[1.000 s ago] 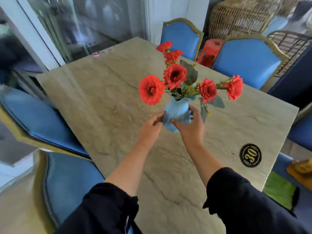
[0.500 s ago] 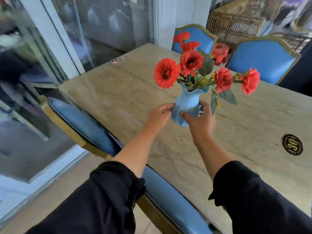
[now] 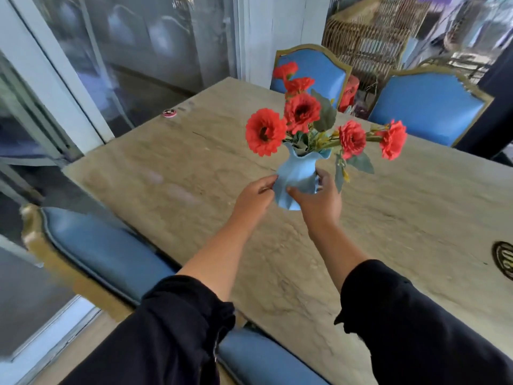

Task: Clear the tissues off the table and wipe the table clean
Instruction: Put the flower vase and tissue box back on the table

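Note:
A light blue vase (image 3: 298, 176) with red flowers (image 3: 301, 112) is at the middle of the beige stone table (image 3: 194, 168). My left hand (image 3: 256, 194) grips its left side and my right hand (image 3: 319, 198) grips its right side and front. I cannot tell whether the vase base touches the table or hangs just above it. No tissues are in view.
A small red round object (image 3: 169, 113) lies near the table's far left edge. Blue chairs stand at the near left (image 3: 105, 251) and behind the table (image 3: 427, 107). A black number disc (image 3: 503, 258) sits at the right. Glass doors are on the left.
The view has swung left and a bit closer. Both hands stay on the vase, which has kept its place between them.

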